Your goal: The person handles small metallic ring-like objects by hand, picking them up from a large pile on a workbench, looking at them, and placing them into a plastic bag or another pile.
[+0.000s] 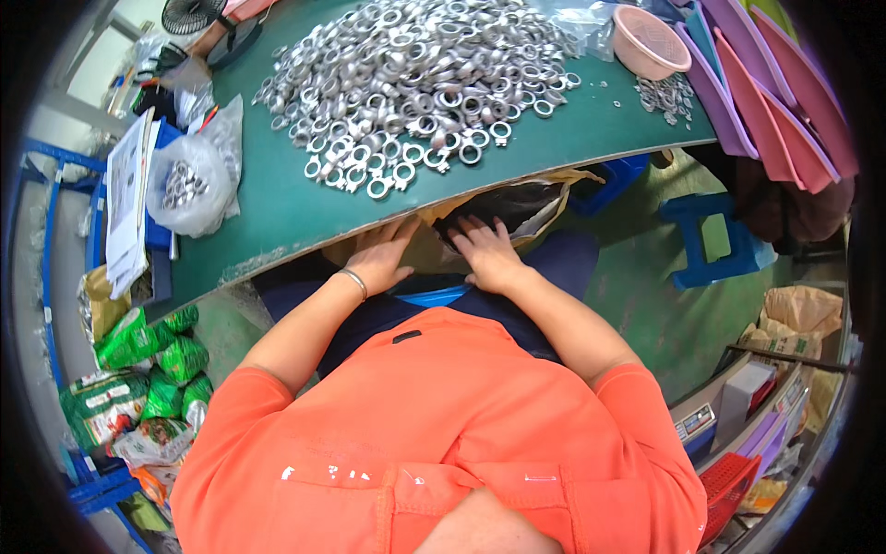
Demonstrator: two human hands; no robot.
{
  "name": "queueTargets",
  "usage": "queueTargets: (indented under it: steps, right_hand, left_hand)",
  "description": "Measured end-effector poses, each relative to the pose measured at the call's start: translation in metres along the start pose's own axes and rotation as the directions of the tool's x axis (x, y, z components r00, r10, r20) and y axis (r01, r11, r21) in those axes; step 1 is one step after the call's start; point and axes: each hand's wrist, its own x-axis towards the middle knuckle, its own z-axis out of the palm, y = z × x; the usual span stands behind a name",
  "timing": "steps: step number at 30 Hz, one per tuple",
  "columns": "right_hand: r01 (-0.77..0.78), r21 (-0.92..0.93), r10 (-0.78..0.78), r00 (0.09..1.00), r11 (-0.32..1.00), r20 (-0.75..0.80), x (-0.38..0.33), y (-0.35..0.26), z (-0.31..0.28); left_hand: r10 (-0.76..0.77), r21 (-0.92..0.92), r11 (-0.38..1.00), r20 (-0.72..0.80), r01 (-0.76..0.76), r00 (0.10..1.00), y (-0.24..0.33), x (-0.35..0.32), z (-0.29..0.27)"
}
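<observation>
Just below the table's front edge, a brown sack [546, 214] with a dark inside gapes between my knees. My right hand [486, 251] lies at its near rim, fingers spread and fingertips over the dark opening. To its left, my left hand [383, 247] rests on the sack's tan side, fingers stretched forward under the table edge and a bracelet [354, 283] on the wrist. Neither hand visibly holds anything. What the sack contains is too dark to tell. Above the hands, a large heap of silver metal ring parts [415, 78] covers the green table [277, 214].
On the table stand a pink basket [651, 43], small metal pieces [666, 97], colored plastic bins [775, 88], a clear bag of parts [189, 185] and papers [127, 198]. A blue stool [715, 242] stands right. Green packages [171, 355] lie left; a red basket [731, 491] sits lower right.
</observation>
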Motion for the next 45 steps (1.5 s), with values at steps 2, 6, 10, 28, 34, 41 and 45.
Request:
queueTargets:
  steps: [2,6,10,28,34,41,45]
  right_hand:
    - [-0.018,-0.112,0.008,0.996,0.994,-0.088,0.002,0.026,0.012]
    - [-0.041,-0.022,0.043,0.993,0.999,0.112,0.042,-0.02,0.007]
    - [0.128,0.177,-0.136,0.99,0.976,0.036,0.05,-0.063,0.028]
    - [0.159,-0.258,-0.148,0.987,0.953,0.063,0.038,0.002,-0.027]
    - [0.459,-0.225,-0.472,0.882,0.859,-0.002,-0.002,-0.054,-0.028]
    - [0.192,0.05,-0.192,0.851,0.98,0.489,0.031,-0.035,-0.037]
    - [0.11,0.297,-0.216,0.911,0.948,0.352,0.033,-0.045,-0.062]
  left_hand:
    - [0.119,-0.086,0.988,-0.12,-0.13,0.986,0.019,0.014,0.001]
    - [0.363,0.229,0.916,-0.121,-0.33,0.924,0.003,0.028,-0.005]
    - [-0.143,0.059,0.985,-0.212,0.159,0.967,-0.049,0.024,0.015]
    - [-0.204,-0.087,0.979,-0.374,0.185,0.905,-0.137,-0.015,0.031]
    - [-0.145,0.096,0.976,-0.391,0.197,0.909,-0.119,-0.061,0.025]
    - [0.177,0.214,0.955,0.144,-0.205,0.974,-0.085,-0.047,0.014]
    - [0.242,-0.266,0.95,0.285,-0.166,0.927,-0.068,-0.038,0.019]
